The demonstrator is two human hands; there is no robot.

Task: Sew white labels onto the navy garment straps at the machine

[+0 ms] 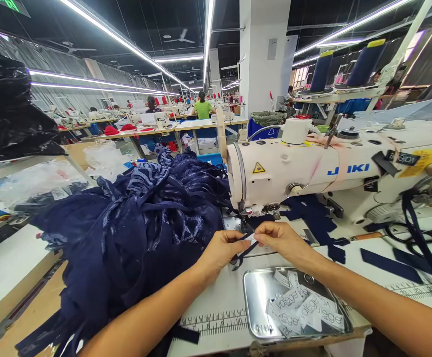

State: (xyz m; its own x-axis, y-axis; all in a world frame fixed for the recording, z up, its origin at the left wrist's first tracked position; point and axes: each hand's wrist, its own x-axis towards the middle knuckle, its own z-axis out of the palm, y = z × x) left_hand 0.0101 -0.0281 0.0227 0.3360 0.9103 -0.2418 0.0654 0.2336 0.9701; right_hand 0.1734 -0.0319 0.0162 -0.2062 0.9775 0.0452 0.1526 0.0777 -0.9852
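Nearest on table (pixel 219 317): metal tray (pixel 255 297) holding loose white printed labels (pixel 301 310). Just beyond: left hand (pixel 221 250) and right hand (pixel 281 240), grip of each pinched shut on one white label (pixel 251 241) laid with a navy strap (pixel 238 258), directly before the needle area of the white sewing machine (pixel 312 168). Left of machine: heaped navy fabric (pixel 141 223); farther back: further work tables, seated people.

Both forearms are bare to the elbow, with no sleeves showing. The left hand (pixel 221 250) and right hand (pixel 283 240) wear no gloves, rings or watch.
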